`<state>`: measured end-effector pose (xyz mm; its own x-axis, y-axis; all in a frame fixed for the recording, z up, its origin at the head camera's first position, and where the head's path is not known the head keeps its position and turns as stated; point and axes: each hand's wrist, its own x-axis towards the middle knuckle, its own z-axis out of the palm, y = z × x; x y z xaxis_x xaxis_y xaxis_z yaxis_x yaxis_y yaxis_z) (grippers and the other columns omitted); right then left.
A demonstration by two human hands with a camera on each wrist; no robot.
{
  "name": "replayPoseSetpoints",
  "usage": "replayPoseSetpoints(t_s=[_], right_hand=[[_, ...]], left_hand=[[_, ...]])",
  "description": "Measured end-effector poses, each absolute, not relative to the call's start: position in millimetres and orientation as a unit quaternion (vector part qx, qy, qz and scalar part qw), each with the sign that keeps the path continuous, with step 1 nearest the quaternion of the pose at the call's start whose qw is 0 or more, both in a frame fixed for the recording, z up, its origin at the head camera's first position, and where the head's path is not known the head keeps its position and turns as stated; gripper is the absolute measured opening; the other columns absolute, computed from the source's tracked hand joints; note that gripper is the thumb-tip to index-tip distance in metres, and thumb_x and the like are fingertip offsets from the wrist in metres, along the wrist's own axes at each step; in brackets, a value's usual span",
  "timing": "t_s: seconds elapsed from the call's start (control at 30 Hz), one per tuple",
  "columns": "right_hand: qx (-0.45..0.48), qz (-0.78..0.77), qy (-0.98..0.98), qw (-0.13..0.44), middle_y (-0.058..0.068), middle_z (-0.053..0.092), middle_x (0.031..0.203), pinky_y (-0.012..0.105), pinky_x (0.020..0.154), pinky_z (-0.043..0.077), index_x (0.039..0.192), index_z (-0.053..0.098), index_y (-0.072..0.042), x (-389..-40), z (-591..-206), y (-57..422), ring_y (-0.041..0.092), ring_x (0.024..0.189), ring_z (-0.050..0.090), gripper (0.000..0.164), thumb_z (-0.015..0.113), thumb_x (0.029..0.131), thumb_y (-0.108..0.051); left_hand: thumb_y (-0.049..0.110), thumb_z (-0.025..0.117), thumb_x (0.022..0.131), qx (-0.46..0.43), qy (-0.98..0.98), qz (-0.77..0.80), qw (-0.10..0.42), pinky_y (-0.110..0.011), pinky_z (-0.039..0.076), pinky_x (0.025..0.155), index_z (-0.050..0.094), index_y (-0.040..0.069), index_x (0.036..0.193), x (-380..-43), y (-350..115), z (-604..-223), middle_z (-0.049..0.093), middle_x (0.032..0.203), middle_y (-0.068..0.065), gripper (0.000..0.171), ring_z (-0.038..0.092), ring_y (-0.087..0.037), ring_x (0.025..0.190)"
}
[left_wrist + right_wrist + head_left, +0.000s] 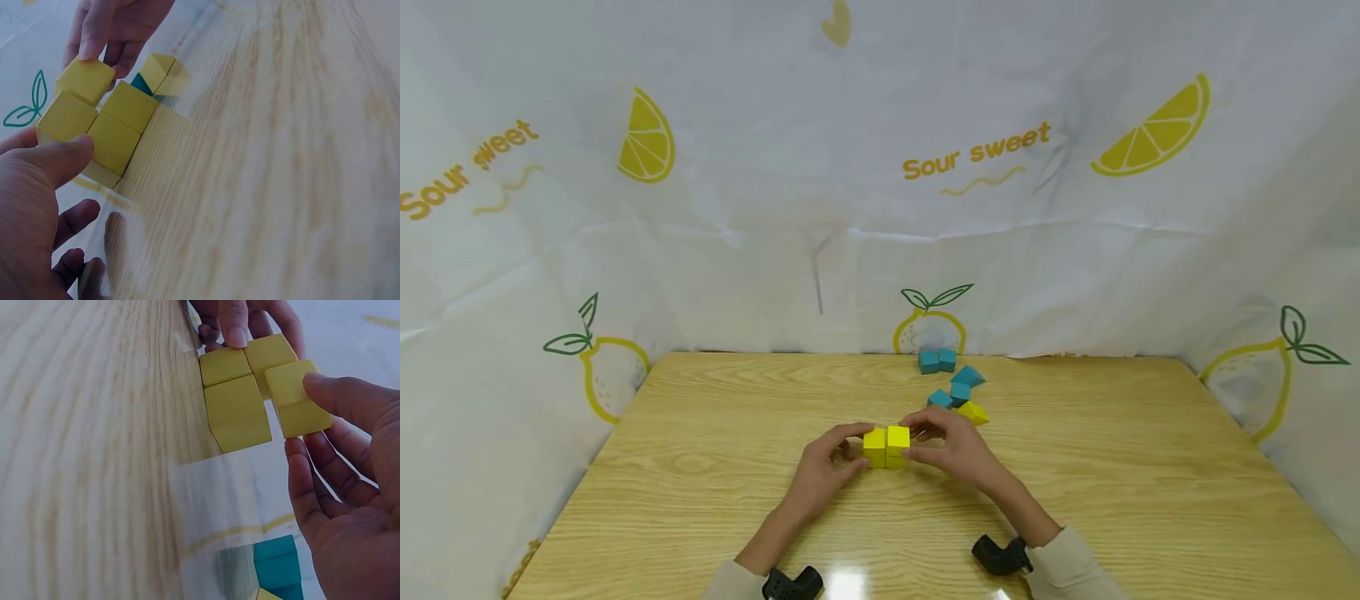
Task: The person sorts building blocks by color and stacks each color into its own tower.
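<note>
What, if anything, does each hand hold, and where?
Right hand: upper right yellow cube, by its right side. Left hand: upper left yellow cube, by its left side.

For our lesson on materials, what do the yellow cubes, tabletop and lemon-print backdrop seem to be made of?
Yellow cubes: perhaps painted wood or foam, smooth and matt; colour is even, no grain shows.
Tabletop: wood or wood-look laminate, glossy; grain lines and bright reflections show.
Backdrop: probably printed cloth or plastic sheeting; it creases.

The smooth yellow cube-shaped blocks and angular blue blocks look matt. The pale brown wood-grained surface is glossy, reflecting light; the white lemon-printed sheet backdrop looks thin and creased.
</note>
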<state>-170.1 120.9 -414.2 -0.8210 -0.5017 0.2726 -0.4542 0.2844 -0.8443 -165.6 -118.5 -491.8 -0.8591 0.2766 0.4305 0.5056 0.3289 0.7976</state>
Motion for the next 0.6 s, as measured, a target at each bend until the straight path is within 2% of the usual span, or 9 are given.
replayPoseSetpoints(t_s=[0.6], right_hand=[[-0.284, -0.517, 0.807, 0.031, 0.02, 0.059, 0.106, 0.05, 0.084, 0.049, 0.114, 0.061, 0.007, -166.4, -414.7, 115.2, 0.04, 0.095, 0.058, 0.032, 0.07, 0.084, 0.001]], left_hand=[[0.011, 0.074, 0.083, -0.243, -0.811, -0.522, 0.109, -0.029, 0.045, 0.065, 0.06, 0.023, 0.128, -166.9, -119.9, -493.1, 0.062, 0.107, 0.012, 0.048, 0.053, -0.017, 0.077]])
